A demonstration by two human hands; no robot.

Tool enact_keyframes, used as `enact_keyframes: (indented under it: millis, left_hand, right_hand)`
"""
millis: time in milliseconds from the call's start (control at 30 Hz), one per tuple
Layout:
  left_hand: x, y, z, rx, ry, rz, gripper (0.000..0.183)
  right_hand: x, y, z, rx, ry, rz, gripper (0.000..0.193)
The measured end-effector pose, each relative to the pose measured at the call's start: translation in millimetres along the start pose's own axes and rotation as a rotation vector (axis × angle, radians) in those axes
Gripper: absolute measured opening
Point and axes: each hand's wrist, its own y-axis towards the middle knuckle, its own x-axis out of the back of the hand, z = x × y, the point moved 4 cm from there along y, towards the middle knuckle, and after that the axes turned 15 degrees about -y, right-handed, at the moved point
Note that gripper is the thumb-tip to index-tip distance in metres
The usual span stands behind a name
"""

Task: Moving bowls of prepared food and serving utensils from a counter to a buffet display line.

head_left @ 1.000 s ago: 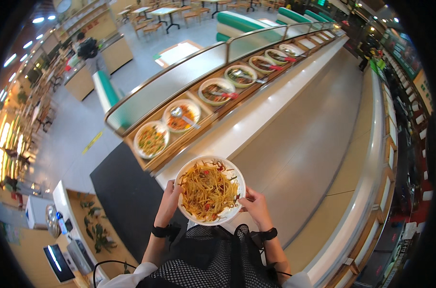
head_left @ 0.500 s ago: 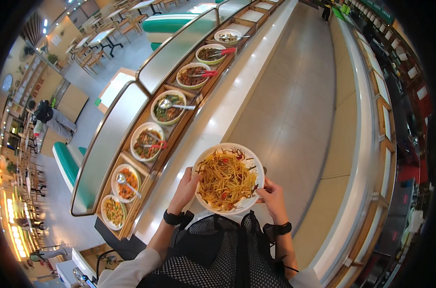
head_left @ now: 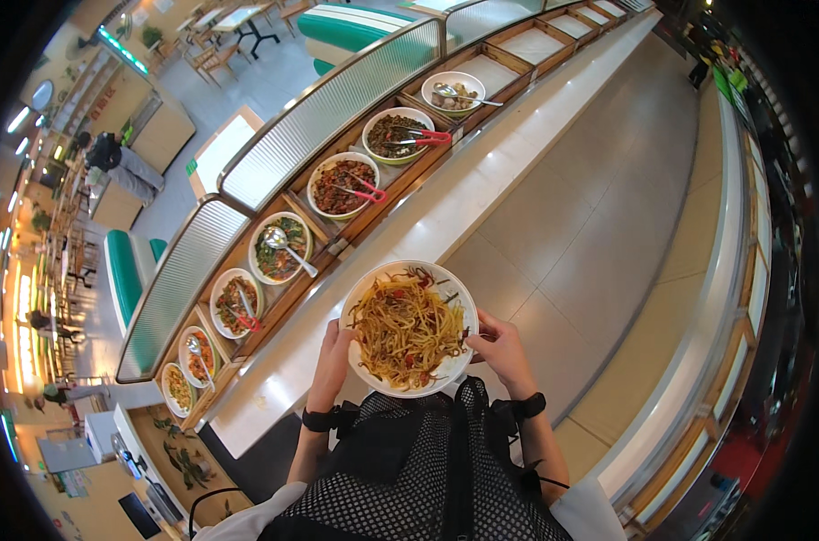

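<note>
A round white bowl (head_left: 464, 366) is held level in front of my body. It is filled with yellow, noodle-like strands (head_left: 407, 326) mixed with red pieces and dark brown shreds. My left hand (head_left: 333, 361) grips its left rim, thumb on top and the other fingers underneath. On the opposite side my right hand (head_left: 501, 352) holds the rim between thumb and fingers. Left of the bowl, beyond a pale counter ledge (head_left: 279, 397), a wooden-framed row holds several other bowls of food. Among them are a bowl of greens with a spoon (head_left: 280, 248) and a dark brown dish with red-handled tongs (head_left: 343, 186).
A ribbed glass screen (head_left: 328, 108) lines the far side of the food row. White-bottomed compartments (head_left: 531, 45) continue up the row. A tiled aisle (head_left: 562, 234) runs between this counter and a curved one (head_left: 707, 361) on the right. Another person (head_left: 121, 167) stands far left.
My viewpoint has shifted and turned, so the food row and aisle sit differently in the picture. The bowl stays in both hands, slightly further left in view.
</note>
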Motion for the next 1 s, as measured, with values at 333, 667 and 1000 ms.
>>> enact_keyframes:
  millis: [333,667,1000]
  left_hand:
    - [-159.3,190.4,-13.2,-0.028,-0.109,-0.111,0.042]
    - [-323.7,384.8,-145.0,-0.213,0.036,0.189,0.033]
    - [-365.0,537.7,-114.6,-0.454,0.302,0.103,0.035]
  right_hand:
    - [167.1,201.5,25.0,-0.033,-0.037,0.069,0.065]
    - [327.7,322.7,124.4,-0.055,0.03,-0.105,0.059]
    - [370.5,455.2,83.1,0.049,0.078,-0.031,0.057]
